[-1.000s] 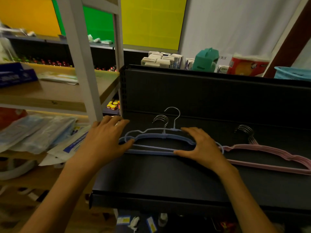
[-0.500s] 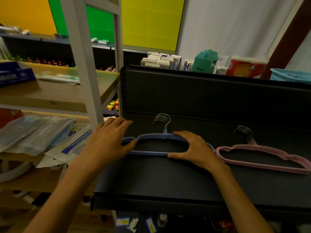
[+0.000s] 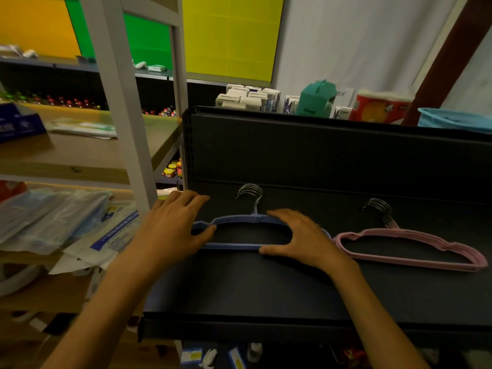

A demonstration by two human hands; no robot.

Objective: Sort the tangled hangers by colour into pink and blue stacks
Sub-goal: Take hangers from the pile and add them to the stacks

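A stack of blue hangers lies flat on the black shelf, metal hooks pointing to the back. My left hand covers the stack's left end, thumb pressed on the inner rim. My right hand rests on its right end, thumb on the lower bar and fingers over the top bar. A stack of pink hangers lies to the right on the same shelf, apart from both hands, its hooks also toward the back.
A black back panel rises behind the hangers. A white upright post and a wooden shelf stand at the left, with plastic-wrapped packets below. Boxes, a teal carton and a blue basket sit beyond the panel.
One blue hanger stood offset with its hook raised a second ago; now the blue hangers are squared into one aligned stack under both hands. The pink stack has not moved.
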